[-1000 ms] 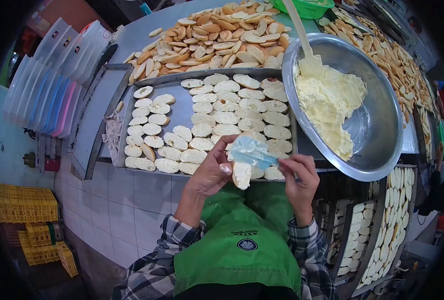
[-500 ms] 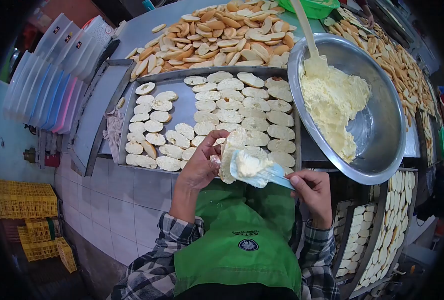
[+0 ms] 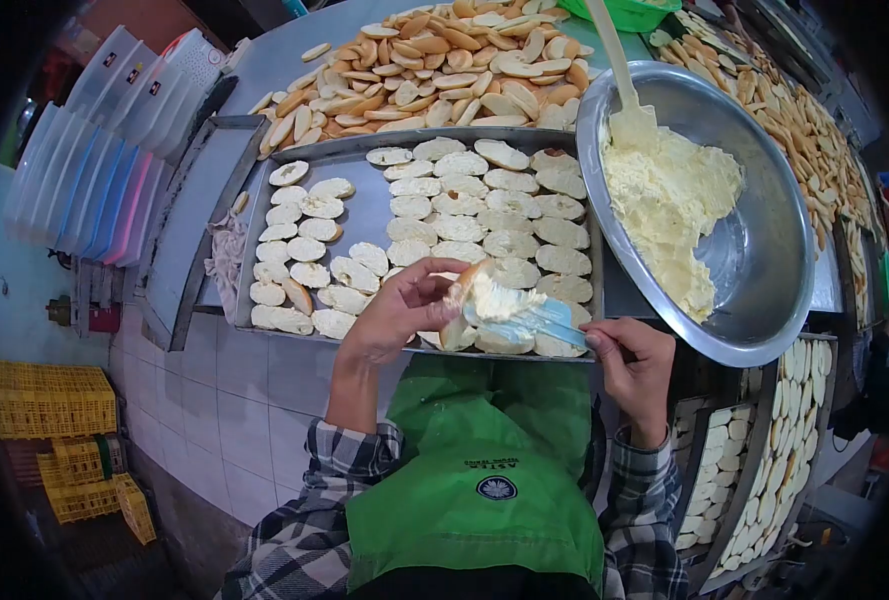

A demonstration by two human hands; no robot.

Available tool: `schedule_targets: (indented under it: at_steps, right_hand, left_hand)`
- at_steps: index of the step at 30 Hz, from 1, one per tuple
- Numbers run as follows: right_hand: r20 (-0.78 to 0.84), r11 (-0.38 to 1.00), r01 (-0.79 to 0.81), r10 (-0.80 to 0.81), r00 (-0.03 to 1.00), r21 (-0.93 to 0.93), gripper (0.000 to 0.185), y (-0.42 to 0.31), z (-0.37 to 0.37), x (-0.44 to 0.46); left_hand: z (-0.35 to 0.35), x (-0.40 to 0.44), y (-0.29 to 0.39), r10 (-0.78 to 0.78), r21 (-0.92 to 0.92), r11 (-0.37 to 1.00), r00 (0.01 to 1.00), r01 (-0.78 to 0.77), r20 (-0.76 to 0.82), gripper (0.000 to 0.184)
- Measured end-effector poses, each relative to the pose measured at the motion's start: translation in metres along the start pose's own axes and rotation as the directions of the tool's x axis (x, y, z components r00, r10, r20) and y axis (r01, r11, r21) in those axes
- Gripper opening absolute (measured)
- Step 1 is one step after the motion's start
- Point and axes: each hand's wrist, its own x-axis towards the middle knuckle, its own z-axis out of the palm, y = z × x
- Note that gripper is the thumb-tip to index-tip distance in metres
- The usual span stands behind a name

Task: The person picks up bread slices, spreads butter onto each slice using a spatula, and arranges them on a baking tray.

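Note:
My left hand (image 3: 401,318) is closed around a slice of bread (image 3: 476,275), which is tilted above the near edge of a metal tray (image 3: 359,218). Between thumb and fingers, my right hand (image 3: 632,362) grips the handle of a light blue spatula (image 3: 534,322). The spatula's blade lies against the bread's face, with pale cream (image 3: 504,302) between the two. Rows of cream-coated bread slices (image 3: 461,203) fill much of the tray, with bare metal showing left of centre. To the right, a steel bowl (image 3: 764,270) holds a mound of cream (image 3: 669,190) and a second, long-handled spatula (image 3: 632,120).
Behind the tray lies a large heap of bread slices (image 3: 444,65), with another heap (image 3: 764,110) at the far right. Filled trays (image 3: 779,460) stand below the bowl. Plastic lids (image 3: 89,185) and an empty-looking tray (image 3: 199,215) are at left, above yellow crates (image 3: 49,400).
The bread slice has turned so its coated face shows more, and the spatula blade now lies lower across it. My right hand has shifted slightly right.

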Motion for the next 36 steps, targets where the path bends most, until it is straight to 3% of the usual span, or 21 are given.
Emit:
schedule_targets:
  at_steps: [2, 4, 10, 15, 17, 18, 20, 21, 23, 24, 26, 29, 34, 36]
  right_hand:
    - [-0.021, 0.995, 0.085, -0.087, 0.996, -0.055, 0.009, 0.0, 0.003, 0.0]
    - [-0.045, 0.928, -0.16, 0.186, 0.982, 0.336, 0.009, 0.001, 0.007, -0.002]
    - [0.241, 0.888, -0.327, 0.257, 0.936, 0.322, 0.012, 0.011, 0.01, -0.01]
    - [0.269, 0.879, -0.367, 0.29, 0.918, 0.304, 0.012, 0.013, 0.009, -0.007]
    - [0.197, 0.96, -0.208, 0.171, 0.965, 0.186, 0.011, 0.014, 0.007, -0.007]
    - [0.198, 0.96, -0.209, 0.172, 0.965, 0.186, 0.011, 0.013, 0.007, -0.005]
    - [0.089, 0.965, 0.229, -0.219, 0.972, -0.127, 0.008, 0.012, 0.007, 0.0]
    - [0.087, 0.965, 0.23, -0.22, 0.972, -0.127, 0.008, 0.013, 0.008, 0.0]
    - [0.021, 0.971, 0.216, -0.215, 0.976, -0.103, 0.007, 0.015, 0.014, 0.001]
    - [0.018, 0.97, 0.22, -0.219, 0.976, -0.103, 0.007, 0.018, 0.018, -0.001]
    - [-0.146, 0.99, 0.046, -0.026, 0.989, 0.136, 0.007, 0.024, 0.027, -0.006]
    - [-0.156, 0.956, -0.056, 0.104, 0.982, 0.287, 0.008, 0.021, 0.045, -0.01]
    - [-0.093, 0.946, -0.12, 0.155, 0.984, 0.302, 0.009, 0.02, 0.073, -0.015]
    - [-0.171, 0.986, -0.071, 0.097, 0.98, 0.152, 0.007, 0.026, 0.071, -0.016]
  left_hand:
    - [0.001, 0.001, 0.001, -0.026, -0.053, 0.998, 0.999, 0.024, -0.026, 0.047]
    - [0.004, 0.002, 0.002, 0.036, -0.247, 0.966, 0.986, -0.075, -0.161, 0.045]
    - [0.0, 0.003, -0.001, 0.12, -0.349, 0.924, 0.985, -0.156, -0.124, 0.049]
    - [-0.003, 0.003, -0.001, 0.134, -0.248, 0.957, 0.988, -0.15, -0.079, 0.052]
    - [-0.01, 0.003, 0.003, 0.036, 0.031, 0.999, 0.995, -0.039, 0.096, 0.054]
    - [-0.01, 0.004, 0.004, 0.034, 0.03, 0.999, 0.995, -0.038, 0.095, 0.054]
    - [-0.009, 0.005, 0.006, -0.11, 0.117, 0.987, 0.994, 0.108, 0.007, 0.05]
    - [-0.009, 0.006, 0.004, -0.109, 0.119, 0.987, 0.994, 0.107, 0.009, 0.05]
    - [-0.01, 0.006, -0.002, -0.022, -0.166, 0.986, 0.987, -0.005, -0.157, 0.049]
    - [-0.01, 0.006, -0.005, -0.017, -0.163, 0.987, 0.987, -0.009, -0.157, 0.049]
    - [-0.009, 0.007, -0.011, 0.159, -0.299, 0.923, 0.947, -0.243, -0.279, 0.051]
    - [-0.007, 0.007, -0.015, 0.231, -0.308, 0.893, 0.922, -0.328, -0.311, 0.056]
    - [-0.003, 0.006, -0.015, 0.321, -0.382, 0.803, 0.872, -0.457, -0.37, 0.058]
    - [-0.006, 0.005, -0.011, 0.393, -0.425, 0.724, 0.831, -0.544, -0.394, 0.057]
